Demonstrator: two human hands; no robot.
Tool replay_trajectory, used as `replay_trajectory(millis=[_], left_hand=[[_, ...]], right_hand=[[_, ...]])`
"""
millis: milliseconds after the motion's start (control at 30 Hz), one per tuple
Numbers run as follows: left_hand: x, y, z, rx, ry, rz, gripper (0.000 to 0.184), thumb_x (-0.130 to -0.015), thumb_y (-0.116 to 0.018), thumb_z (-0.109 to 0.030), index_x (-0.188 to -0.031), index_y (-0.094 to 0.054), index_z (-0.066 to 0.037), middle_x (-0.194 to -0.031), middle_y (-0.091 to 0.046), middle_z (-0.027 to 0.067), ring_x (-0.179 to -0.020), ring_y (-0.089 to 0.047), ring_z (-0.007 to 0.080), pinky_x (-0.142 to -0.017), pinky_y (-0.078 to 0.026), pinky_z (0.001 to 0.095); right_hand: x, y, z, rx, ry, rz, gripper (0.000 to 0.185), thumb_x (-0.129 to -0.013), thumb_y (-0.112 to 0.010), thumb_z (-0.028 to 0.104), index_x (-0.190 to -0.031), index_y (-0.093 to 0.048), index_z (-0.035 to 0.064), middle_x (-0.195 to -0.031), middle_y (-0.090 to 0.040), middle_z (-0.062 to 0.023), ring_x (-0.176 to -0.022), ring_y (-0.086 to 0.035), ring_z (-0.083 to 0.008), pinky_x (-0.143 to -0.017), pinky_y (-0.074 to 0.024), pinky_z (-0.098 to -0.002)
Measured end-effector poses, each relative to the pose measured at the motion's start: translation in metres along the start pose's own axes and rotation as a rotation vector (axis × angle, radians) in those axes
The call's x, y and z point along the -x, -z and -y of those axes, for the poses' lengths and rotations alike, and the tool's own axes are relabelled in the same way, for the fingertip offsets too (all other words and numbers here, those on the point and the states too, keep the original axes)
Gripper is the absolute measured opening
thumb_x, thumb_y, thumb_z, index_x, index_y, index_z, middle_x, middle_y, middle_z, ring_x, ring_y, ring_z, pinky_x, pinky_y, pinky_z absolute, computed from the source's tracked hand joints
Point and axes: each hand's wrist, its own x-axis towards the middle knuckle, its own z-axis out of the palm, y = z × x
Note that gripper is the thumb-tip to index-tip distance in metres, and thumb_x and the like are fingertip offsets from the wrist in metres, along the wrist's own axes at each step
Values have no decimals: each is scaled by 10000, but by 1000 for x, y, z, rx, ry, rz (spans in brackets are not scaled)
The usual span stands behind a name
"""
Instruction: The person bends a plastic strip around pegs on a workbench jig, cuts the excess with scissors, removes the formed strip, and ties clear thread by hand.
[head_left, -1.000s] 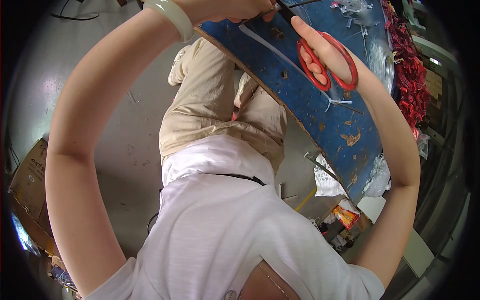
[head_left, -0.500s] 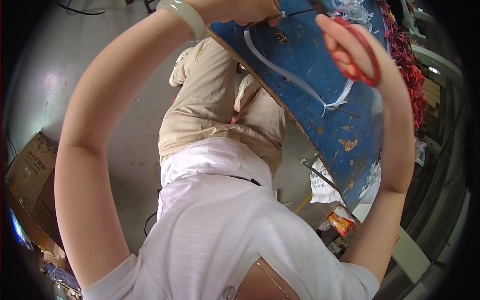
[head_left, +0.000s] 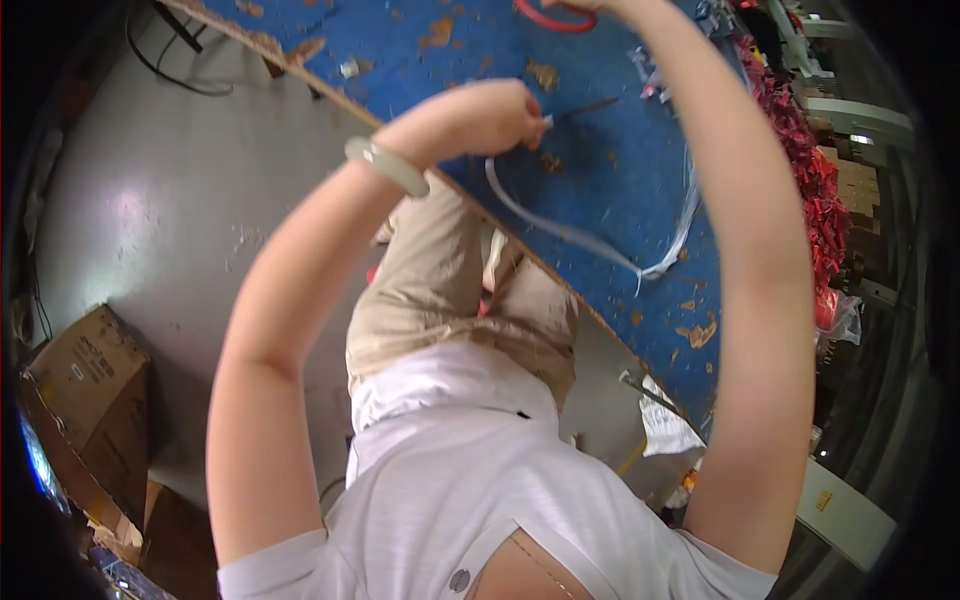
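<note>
My left hand [head_left: 505,118] is closed in a pinch near the table's edge, its fingertips on a small white end. A thin dark rod [head_left: 590,108] sticks out from there to the right. Below that hand a translucent white strip [head_left: 550,228] curves down to a knot [head_left: 640,272], and white strands [head_left: 685,215] run up from it beside my right forearm. Cut off by the top of the view, my right hand [head_left: 612,6] holds scissors; only their red handle loop [head_left: 557,22] shows, and the blades are hidden.
The worn blue tabletop [head_left: 420,75] has chipped brown patches and a wooden edge. Red ribbon-like pieces [head_left: 815,200] are heaped along its right side, with clear plastic [head_left: 845,322] nearby. A cardboard box [head_left: 90,375] stands on the grey floor at left.
My right hand with the scissors has moved up and left, to the top edge. My left hand appears lower in view, still pinching, and the whole view has shifted, showing more tabletop.
</note>
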Motion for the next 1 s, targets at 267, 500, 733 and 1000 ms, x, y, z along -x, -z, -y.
replay_trajectory(millis=[267, 500, 733, 1000], left_hand=[[7, 8, -14, 40, 61, 47, 345, -918, -487, -299, -852, -652, -3, -731, -599, 89, -680, -549, 204, -651, -441, 334], [7, 4, -10, 93, 63, 22, 353, -919, -500, -312, -824, -629, 3, -684, -547, 62, -646, -498, 157, -622, -411, 311], [12, 2, -6, 159, 42, -42, 323, -912, -517, -293, -807, -627, -7, -633, -490, -2, -589, -440, 98, -540, -359, 267], [57, -2, -13, 516, 76, -313, 255, -940, -514, -274, -829, -603, -63, -561, -325, -100, -475, -268, 3, -426, -191, 193]], right_hand=[[2, -10, -18, -94, 151, -258, 237, -623, -664, 141, -815, -677, 2, -785, -653, -229, -774, -657, -342, -716, -515, -399], [112, 35, -16, -210, 28, 455, 320, -665, -692, 60, -973, -645, -13, -870, -661, -94, -795, -633, -141, -719, -511, -278], [152, -38, 13, -679, -147, 263, 274, -720, -742, 104, -945, -625, 2, -832, -632, -58, -716, -594, -105, -651, -495, -248], [155, -44, 24, -706, -187, 83, 141, -747, -680, 118, -809, -656, -5, -686, -644, -69, -553, -596, -126, -542, -482, -268]])
